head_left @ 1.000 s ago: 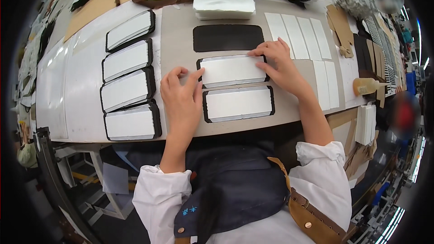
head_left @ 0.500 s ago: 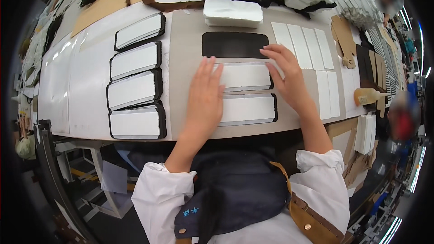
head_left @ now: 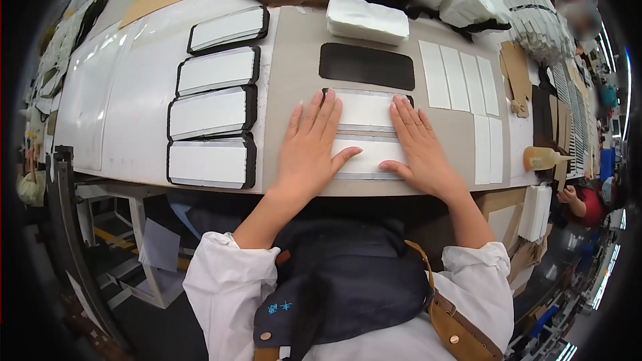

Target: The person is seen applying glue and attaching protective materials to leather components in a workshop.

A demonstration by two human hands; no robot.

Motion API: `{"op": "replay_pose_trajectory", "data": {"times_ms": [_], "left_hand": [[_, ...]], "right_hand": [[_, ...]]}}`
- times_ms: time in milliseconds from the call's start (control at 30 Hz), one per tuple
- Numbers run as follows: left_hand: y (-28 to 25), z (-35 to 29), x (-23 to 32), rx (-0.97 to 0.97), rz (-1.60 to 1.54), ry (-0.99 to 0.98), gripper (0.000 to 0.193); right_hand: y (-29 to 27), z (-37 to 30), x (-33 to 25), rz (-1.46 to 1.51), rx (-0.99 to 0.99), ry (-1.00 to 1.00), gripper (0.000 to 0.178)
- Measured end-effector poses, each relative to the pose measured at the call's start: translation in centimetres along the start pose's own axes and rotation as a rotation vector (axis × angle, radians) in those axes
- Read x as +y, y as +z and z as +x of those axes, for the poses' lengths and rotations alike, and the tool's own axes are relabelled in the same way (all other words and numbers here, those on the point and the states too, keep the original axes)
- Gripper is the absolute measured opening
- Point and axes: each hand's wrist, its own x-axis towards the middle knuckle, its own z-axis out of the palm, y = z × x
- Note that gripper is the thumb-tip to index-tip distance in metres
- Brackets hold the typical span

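My left hand point(head_left: 306, 150) lies flat, fingers stretched out, over the left end of a black panel topped by a white strip point(head_left: 366, 110). Across from it, my right hand point(head_left: 424, 150) rests palm down on the right end of that same panel. Both thumbs reach inward over a second white-topped panel point(head_left: 369, 155) nearer the table edge. Neither hand grasps anything, and my palms hide the panel ends. Just beyond lies a bare black panel point(head_left: 366, 65) with rounded corners.
Stacked black panels with white strips point(head_left: 207, 162) form a column on the left. Behind the bare panel stands a white stack point(head_left: 368, 21). Loose white strips point(head_left: 471, 83) and a yellowish nozzle bottle point(head_left: 543, 158) are on the right. A co-worker's hand point(head_left: 568, 195) shows far right.
Both hands have come down flat on the white-topped panel. My right hand has left the bare black panel's corner, with its fingers now extended. The whole view has shifted slightly.
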Motion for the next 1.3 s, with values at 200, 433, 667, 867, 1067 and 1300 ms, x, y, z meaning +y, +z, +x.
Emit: {"op": "replay_pose_trajectory", "data": {"times_ms": [200, 433, 667, 867, 1067, 1300], "left_hand": [[1.7, 1.7, 2.3, 0.088, 0.032, -0.014, 0.081], [2.8, 0.3, 1.0, 0.186, -0.073, 0.055, 0.067], [-0.9, -1.0, 0.7, 0.29, -0.081, -0.246, 0.037], [0.3, 0.1, -0.3, 0.325, -0.085, -0.261, 0.022], [0.2, -0.2, -0.3, 0.282, -0.096, -0.253, 0.02], [-0.3, -0.2, 0.1, 0.289, -0.236, -0.241, 0.023]], "right_hand": [[-0.9, 1.6, -0.2, -0.006, -0.049, -0.04, 0.099], [-0.7, 2.6, 0.9, 0.377, 0.021, -0.155, 0.069], [0.0, 4.9, 2.9, 0.153, 0.389, 0.063, 0.019], [0.2, 5.8, 4.6, 0.235, 0.336, 0.128, 0.013], [0.2, 5.6, 5.2, 0.274, 0.313, 0.178, 0.013], [-1.4, 5.2, 4.9, 0.733, 0.327, 0.265, 0.008]]}}
